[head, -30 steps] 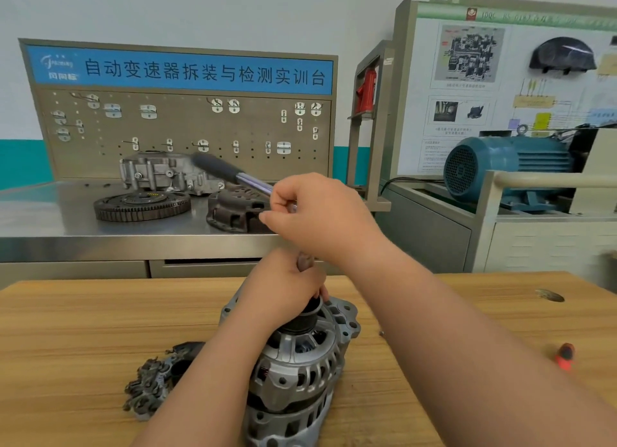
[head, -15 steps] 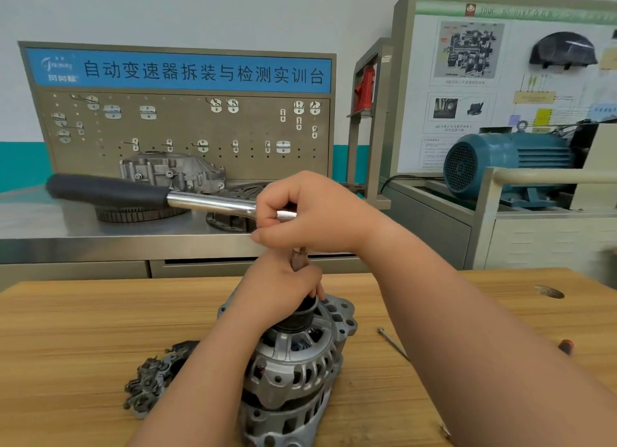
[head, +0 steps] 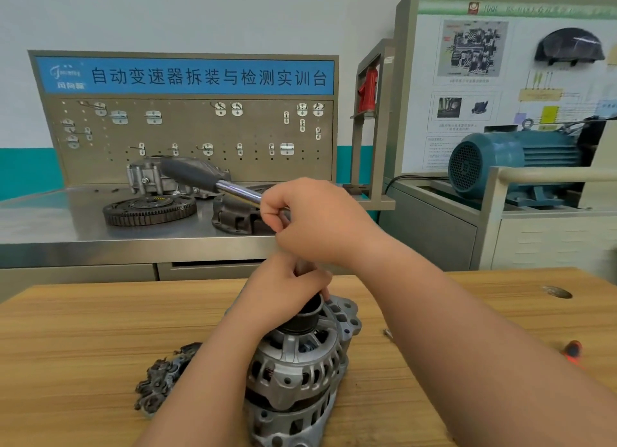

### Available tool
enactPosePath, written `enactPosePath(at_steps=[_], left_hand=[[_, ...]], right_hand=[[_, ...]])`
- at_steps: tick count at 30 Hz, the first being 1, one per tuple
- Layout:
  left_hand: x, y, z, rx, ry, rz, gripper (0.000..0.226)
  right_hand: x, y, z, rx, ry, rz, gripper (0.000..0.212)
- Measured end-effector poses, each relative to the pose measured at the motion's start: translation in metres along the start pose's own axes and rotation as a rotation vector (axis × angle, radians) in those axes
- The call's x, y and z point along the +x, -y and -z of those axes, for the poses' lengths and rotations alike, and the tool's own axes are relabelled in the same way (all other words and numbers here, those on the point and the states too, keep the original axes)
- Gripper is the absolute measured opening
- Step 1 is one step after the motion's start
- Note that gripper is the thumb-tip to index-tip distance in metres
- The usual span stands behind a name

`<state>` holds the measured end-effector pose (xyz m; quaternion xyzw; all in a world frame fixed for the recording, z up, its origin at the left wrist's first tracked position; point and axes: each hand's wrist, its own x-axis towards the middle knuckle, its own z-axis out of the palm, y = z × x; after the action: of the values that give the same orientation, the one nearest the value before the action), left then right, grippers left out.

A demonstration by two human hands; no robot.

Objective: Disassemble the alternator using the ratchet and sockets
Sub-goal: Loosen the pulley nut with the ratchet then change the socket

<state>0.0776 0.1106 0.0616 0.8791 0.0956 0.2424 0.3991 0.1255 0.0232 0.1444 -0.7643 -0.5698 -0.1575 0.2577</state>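
Head view looks down across my wooden table [head: 83,339], the biggest thing near me, with a steel bench [head: 66,226] behind it and a blue electric motor [head: 510,166] off to the right. Nothing before me works as a container; every part lies loose on a surface.

On the table, close in front of me, stands the alternator [head: 300,373], its shaft end up and tipped a little away from me, so its long axis runs roughly vertical. Its lower edge is cut off by the frame. My left hand [head: 283,289] is curled over the black pulley [head: 305,316] on top, fingers wrapped round whatever sits above it; the socket is hidden under my palms.

My right hand [head: 317,219] is closed on the ratchet [head: 213,182] near its head. The handle slants up and away to the left, its dark grip out beyond the chrome shank.

A dark loose part [head: 160,380] lies just left of the alternator, too murky to identify. Something red [head: 572,351] peeps past my right forearm, mostly hidden.
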Motion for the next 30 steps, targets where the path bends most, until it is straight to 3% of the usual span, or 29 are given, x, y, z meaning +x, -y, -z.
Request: enactPosePath(at_steps=[4,7,13,21,25,30], left_hand=[[-0.006,0.0,0.013,-0.167,0.099,0.013,0.026],[-0.007,0.0,0.022,-0.208,0.169,0.031,0.047],[-0.009,0.004,0.045,-0.034,0.178,0.083,0.015],[-0.013,0.006,0.058,0.032,0.212,0.118,0.018],[-0.014,0.005,0.057,0.049,0.181,0.121,0.019],[-0.013,0.001,0.052,0.032,-0.047,0.135,0.016]], right_hand=[[-0.003,-0.001,-0.003,0.074,-0.071,0.047,0.033],[-0.007,-0.01,-0.004,0.202,-0.162,-0.041,0.035],[-0.017,-0.041,-0.007,0.434,-0.32,-0.308,0.036],[-0.039,-0.074,-0.022,0.978,-0.375,-0.744,0.041],[-0.05,-0.085,-0.032,1.237,-0.373,-0.957,0.041],[-0.058,-0.088,-0.033,1.441,-0.373,-1.053,0.04]])
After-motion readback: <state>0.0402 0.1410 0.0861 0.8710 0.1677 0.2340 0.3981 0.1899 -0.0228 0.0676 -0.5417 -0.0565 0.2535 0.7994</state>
